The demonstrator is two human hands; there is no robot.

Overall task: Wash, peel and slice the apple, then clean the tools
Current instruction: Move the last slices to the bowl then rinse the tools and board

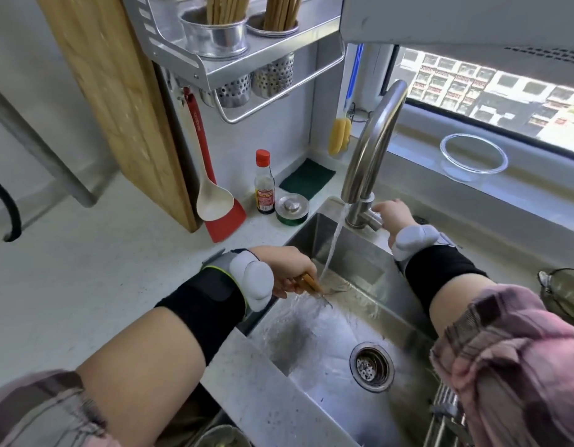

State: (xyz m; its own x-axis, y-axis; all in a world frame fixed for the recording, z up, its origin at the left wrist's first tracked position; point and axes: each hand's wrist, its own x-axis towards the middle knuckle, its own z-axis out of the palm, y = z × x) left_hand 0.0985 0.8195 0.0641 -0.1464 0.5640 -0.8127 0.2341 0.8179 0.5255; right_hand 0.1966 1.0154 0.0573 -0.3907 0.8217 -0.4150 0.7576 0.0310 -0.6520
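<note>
Low centre of the frame, the sink (311, 398) is awash, water sheeting toward the drain strainer (372, 365). Just above, mid-frame, the left hand (285, 269) has its fingers wrapped round the wooden handle of a small tool (314, 285), a knife or a peeler, too blurred in the spray to say, its metal end under the stream (332, 245). No apple in sight. Risk, I'd judge: a wet handle slipping and an edge near the fingers, or spray bouncing onto the counter (101, 285). Right of centre, the right hand (390, 214) rests on the tap lever (373, 219); how firmly it grips I cannot tell. Farther back, an empty glass bowl (474, 157) sits on the sill at right; top centre, steel cups (216, 35) hold chopsticks.
</note>
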